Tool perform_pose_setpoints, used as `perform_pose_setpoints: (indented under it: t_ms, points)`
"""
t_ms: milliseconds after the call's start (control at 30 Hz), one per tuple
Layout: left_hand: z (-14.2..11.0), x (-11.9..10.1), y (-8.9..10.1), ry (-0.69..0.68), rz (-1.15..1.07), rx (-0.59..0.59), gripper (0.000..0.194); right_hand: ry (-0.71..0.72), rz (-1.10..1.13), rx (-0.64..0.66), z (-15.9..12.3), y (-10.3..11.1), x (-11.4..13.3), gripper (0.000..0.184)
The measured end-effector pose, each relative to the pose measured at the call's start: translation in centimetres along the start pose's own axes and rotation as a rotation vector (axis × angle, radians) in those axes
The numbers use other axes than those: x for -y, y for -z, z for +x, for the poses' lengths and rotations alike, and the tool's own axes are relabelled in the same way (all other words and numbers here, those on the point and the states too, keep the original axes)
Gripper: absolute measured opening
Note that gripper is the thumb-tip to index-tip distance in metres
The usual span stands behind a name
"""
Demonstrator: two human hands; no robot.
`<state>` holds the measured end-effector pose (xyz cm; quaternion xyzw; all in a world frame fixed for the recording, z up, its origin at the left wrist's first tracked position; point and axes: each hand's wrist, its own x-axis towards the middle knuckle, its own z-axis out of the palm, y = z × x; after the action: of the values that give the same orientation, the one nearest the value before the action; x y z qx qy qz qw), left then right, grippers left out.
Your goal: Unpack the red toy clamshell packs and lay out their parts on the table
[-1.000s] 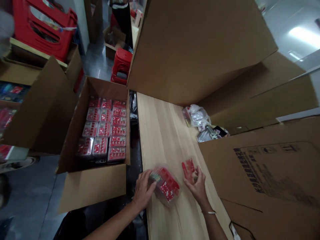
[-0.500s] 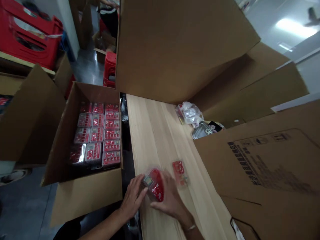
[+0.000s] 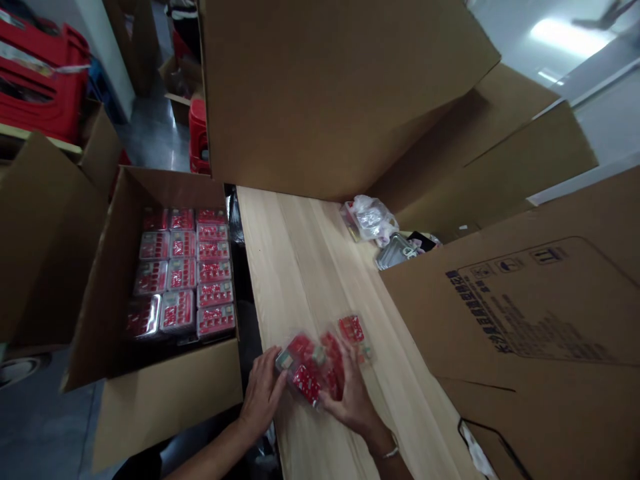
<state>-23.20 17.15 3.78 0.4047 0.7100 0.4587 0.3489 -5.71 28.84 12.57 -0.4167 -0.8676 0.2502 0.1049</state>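
Observation:
On the wooden table, clear plastic blister packs with red contents lie between my hands. My left hand (image 3: 261,389) grips the left edge of one blister pack (image 3: 306,381), its thumb along the near side. My right hand (image 3: 354,398) has its fingers curved over a second red blister pack (image 3: 331,357), which is blurred and overlaps the first one's right side. Just beyond the right fingers, another blister pack (image 3: 351,329) lies flat on the table. A cardboard box (image 3: 165,393) to the left holds rows of similar packs (image 3: 183,273).
Tall cardboard (image 3: 320,100) stands across the table's far end. A printed carton (image 3: 530,313) borders the right side. A plastic bag (image 3: 371,217) and a clear tray (image 3: 395,251) sit at the far right. Red stools (image 3: 199,137) stand on the floor beyond.
The single pack between my hands now shows as two overlapping packs, and my right hand has shifted slightly right with one. The whole view has shifted a little.

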Motion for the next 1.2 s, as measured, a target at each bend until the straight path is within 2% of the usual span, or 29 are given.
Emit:
perform_pose_setpoints:
  t_ms: [67, 167, 267, 333, 367, 433, 533, 600, 700, 833, 900, 1067, 1200]
  points:
    - [0.2, -0.1, 0.1, -0.006, 0.0, -0.001, 0.041, -0.051, -0.029, -0.1, 0.8, 0.9, -2.6, 0.089]
    - [0.3, -0.1, 0.2, -0.009, 0.0, -0.004, 0.04, -0.198, -0.138, -0.216, 2.3, 1.1, -8.4, 0.088]
    - [0.4, 0.1, 0.1, -0.003, -0.016, -0.01, 0.04, -0.307, -0.229, -0.121, 3.4, -0.1, -13.7, 0.095]
    - [0.4, 0.1, 0.0, 0.01, -0.031, 0.002, 0.041, -0.341, -0.247, -0.027, 3.4, -0.7, -15.2, 0.098]
    - [0.3, 0.2, 0.1, 0.021, -0.038, 0.006, 0.042, -0.362, -0.254, -0.006, 3.3, -0.7, -15.2, 0.101]
    - [0.1, 0.2, 0.3, 0.05, -0.053, 0.003, 0.046, -0.369, -0.268, -0.02, 2.8, -0.5, -13.5, 0.102]
    - [-0.4, 0.3, 0.9, 0.096, -0.081, -0.014, 0.049, -0.168, -0.243, -0.054, 1.7, -0.7, -7.8, 0.099]
    - [-0.8, 0.4, 1.3, 0.146, -0.097, -0.016, 0.049, -0.012, -0.21, 0.038, 1.1, -1.7, -3.7, 0.102]
    - [-1.1, 0.5, 1.9, 0.223, -0.117, 0.009, 0.049, 0.025, -0.148, 0.176, 0.6, -3.5, -0.1, 0.106]
    - [-1.1, 0.4, 2.4, 0.245, -0.125, 0.087, 0.05, -0.057, -0.004, 0.118, 0.7, -3.9, -0.5, 0.091]
    - [-1.0, 0.4, 2.2, 0.236, -0.125, 0.086, 0.05, -0.064, -0.034, 0.098, 0.6, -3.5, -0.7, 0.086]
    - [-0.9, 1.1, 0.8, 0.189, -0.124, 0.031, 0.045, -0.013, -0.239, 0.178, 0.2, -4.2, 1.8, 0.103]
    - [-1.0, 1.9, -0.1, 0.172, -0.113, -0.007, 0.044, -0.059, -0.221, 0.136, 0.6, -4.9, 2.3, 0.098]
